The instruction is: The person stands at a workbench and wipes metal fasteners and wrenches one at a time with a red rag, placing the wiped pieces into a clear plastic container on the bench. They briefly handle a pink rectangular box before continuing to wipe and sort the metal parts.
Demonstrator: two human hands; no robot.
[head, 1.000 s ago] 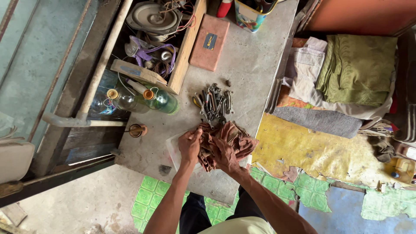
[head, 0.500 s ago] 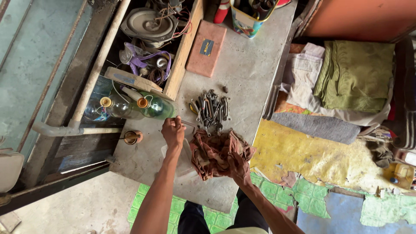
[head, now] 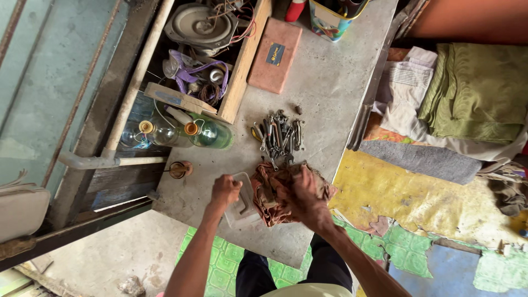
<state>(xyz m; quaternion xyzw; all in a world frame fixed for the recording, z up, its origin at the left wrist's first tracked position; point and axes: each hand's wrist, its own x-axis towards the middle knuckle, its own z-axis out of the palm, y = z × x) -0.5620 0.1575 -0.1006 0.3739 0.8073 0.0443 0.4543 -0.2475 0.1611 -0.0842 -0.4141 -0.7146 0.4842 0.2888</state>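
Brown rag [head: 278, 192] is bunched in our right hand [head: 304, 199]; our left hand [head: 224, 190] closes on a pale plastic container [head: 242, 206] just left. The near pile of wrenches [head: 279, 136] could scatter if the rag drags it.

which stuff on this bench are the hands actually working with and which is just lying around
In hand:
- left hand on a clear plastic container
- right hand gripping a brown rag
- pile of metal tools, just beyond the rag

Lying about:
- green glass bottle
- pink flat box
- colourful tin
- folded green cloth
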